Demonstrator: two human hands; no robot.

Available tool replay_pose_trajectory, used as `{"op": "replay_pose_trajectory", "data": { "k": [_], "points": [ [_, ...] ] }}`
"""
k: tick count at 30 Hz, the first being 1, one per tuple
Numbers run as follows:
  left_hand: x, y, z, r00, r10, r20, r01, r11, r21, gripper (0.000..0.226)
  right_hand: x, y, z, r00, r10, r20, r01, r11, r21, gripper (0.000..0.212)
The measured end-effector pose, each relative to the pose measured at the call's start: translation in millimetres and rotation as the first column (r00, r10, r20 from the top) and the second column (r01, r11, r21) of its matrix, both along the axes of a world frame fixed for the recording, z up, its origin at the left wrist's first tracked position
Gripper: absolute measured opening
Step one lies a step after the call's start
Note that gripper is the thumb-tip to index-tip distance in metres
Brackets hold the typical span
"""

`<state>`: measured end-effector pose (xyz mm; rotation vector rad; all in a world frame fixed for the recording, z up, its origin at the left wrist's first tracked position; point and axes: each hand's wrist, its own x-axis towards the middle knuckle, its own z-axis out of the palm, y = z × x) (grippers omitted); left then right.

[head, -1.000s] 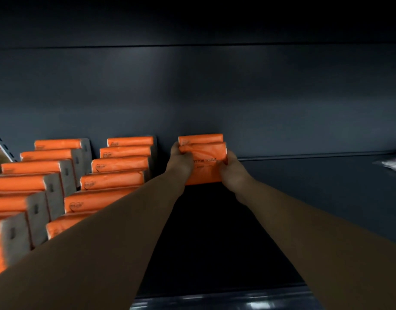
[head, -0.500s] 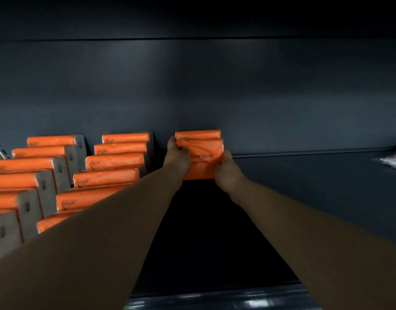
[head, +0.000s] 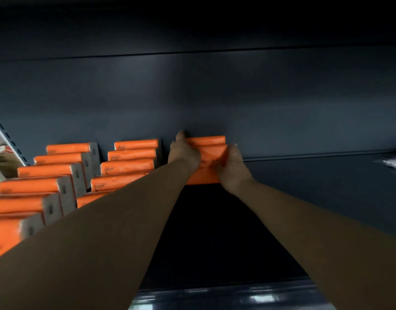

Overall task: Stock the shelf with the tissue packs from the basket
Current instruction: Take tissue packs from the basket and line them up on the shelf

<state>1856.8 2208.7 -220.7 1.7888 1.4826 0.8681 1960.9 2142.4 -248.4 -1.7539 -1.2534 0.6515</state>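
Fingers of the left hand (head: 184, 153) and right hand (head: 234, 166) stay curled round the orange tissue pack (head: 207, 167), centre frame; barely moved this last second, it sits against the rear pack (head: 206, 139) on the shelf (head: 304, 198), seemingly ready for release.

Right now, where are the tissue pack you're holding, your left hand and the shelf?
tissue pack (head: 211, 153): head view, on its orange front face.
left hand (head: 184, 153): head view, on the back of the hand.
shelf (head: 315, 186): head view, on its bare dark floor, right side.
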Motion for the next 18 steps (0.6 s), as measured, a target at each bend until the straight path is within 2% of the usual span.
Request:
{"op": "replay_pose_trajectory", "data": {
  "k": [4,6,11,18],
  "points": [
    [-6.1,-9.0,9.6,0.993,-0.011,-0.121,0.026,0.992,0.120,0.057,2.0,-9.8,10.4,0.946,-0.007,0.324,0.010,1.000,-0.009,0.068],
    [-10.5,-14.8,13.6,0.980,-0.021,-0.196,0.058,0.981,0.185,0.060,2.1,-14.5,15.1,0.907,-0.010,0.420,0.021,1.000,-0.020,0.071],
    [-22.5,-29.2,20.0,0.911,-0.031,-0.412,0.178,0.930,0.323,0.065,-2.3,-29.2,28.7,0.847,-0.018,0.531,0.024,1.000,-0.005,0.071],
    [-40.7,-57.6,28.3,0.863,-0.033,-0.504,0.245,0.900,0.360,0.068,-14.0,-55.1,40.5,0.816,-0.035,0.577,0.030,0.999,0.019,0.073]
  ]
}}
